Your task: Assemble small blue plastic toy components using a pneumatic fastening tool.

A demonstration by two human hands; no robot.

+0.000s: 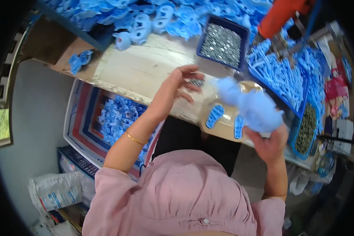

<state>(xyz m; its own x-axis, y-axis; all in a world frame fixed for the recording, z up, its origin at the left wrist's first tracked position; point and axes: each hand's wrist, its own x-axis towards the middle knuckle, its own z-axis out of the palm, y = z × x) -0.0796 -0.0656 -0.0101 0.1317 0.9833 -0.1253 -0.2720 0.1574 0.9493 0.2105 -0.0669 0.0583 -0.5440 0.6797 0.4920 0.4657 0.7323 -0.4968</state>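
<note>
My right hand point(270, 143) grips a pale blue plastic toy body point(259, 108), rounded and blurred by motion, above a tan board. Two blue slotted foot-shaped parts lie on that board point(225, 125); the left one point(215, 116) shows fully, the other point(238, 126) sits close to my right thumb. My left hand point(179, 86) hovers over the table with its fingers apart. Beside its fingertips is a small heap of screws point(197, 82). A dark blue tray point(200, 55) filled with silvery screws point(222, 44) stands just beyond.
Blue toy shells point(141, 29) are piled along the far side. An orange power tool point(281, 17) hangs at the far right over a bin of blue sticks point(277, 70). A blue basket point(303, 155) of greenish-grey pieces is at the right. Below left stands a striped bag point(80, 114) with blue parts.
</note>
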